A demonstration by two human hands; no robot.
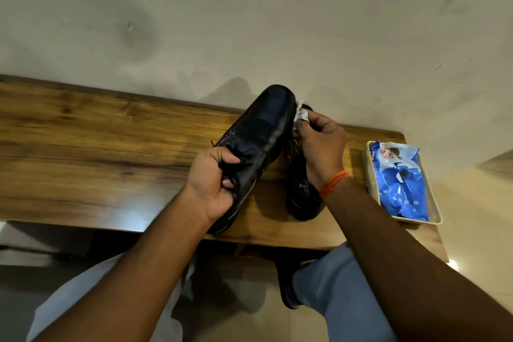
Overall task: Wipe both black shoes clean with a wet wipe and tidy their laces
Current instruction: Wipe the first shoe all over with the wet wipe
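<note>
A black lace-up shoe [266,125] is tilted with its toe pointing away toward the wall. My left hand [212,180] grips it at the laces and the opening. My right hand [319,144] pinches a crumpled white wet wipe [301,115] against the right edge of that shoe near the toe. The second black shoe [302,194] lies on the wooden table [97,147] under my right wrist, partly hidden by the hand.
A cream tray [435,216] at the table's right end holds a blue wet-wipe pack [399,183]. A pale wall rises just behind the table. My knees in light trousers [333,286] are below the front edge.
</note>
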